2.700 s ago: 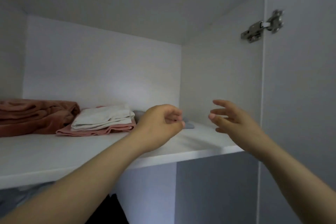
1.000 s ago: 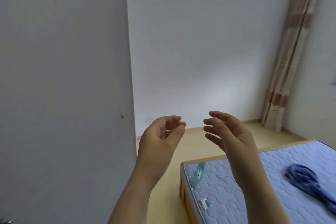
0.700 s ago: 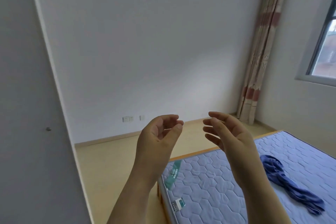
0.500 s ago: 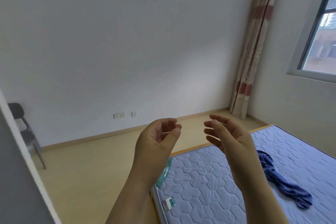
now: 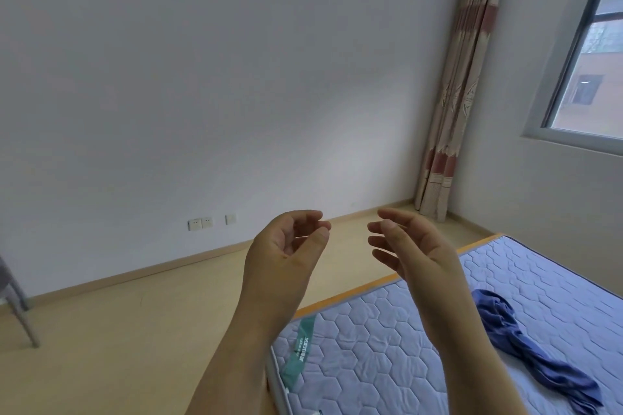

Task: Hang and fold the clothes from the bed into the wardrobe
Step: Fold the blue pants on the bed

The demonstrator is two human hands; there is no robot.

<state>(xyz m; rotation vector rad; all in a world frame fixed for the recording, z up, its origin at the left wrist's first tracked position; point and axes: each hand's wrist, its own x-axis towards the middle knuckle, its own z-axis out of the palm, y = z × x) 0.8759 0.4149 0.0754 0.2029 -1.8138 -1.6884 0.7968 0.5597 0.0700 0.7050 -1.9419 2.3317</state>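
A crumpled blue garment (image 5: pixel 526 347) lies on the bed (image 5: pixel 387 354), a pale blue quilted mattress at the lower right. Both of my hands are raised in front of me, above the bed's near corner, and hold nothing. My left hand (image 5: pixel 286 253) has its fingers loosely curled, thumb near the fingertips. My right hand (image 5: pixel 411 246) has its fingers spread, palm facing left. The garment lies to the right of my right forearm, which covers its near edge. The wardrobe is out of view.
Bare wooden floor (image 5: pixel 135 330) runs left of the bed to a white wall with sockets (image 5: pixel 200 223). A chair leg (image 5: pixel 20 313) shows at the left edge. A striped curtain (image 5: pixel 455 111) hangs in the corner beside a window (image 5: pixel 593 61).
My view has swung right, from the wardrobe shelf with folded clothes to the room and the bed. The wardrobe door has left the frame. Both hands stay raised and hold nothing.
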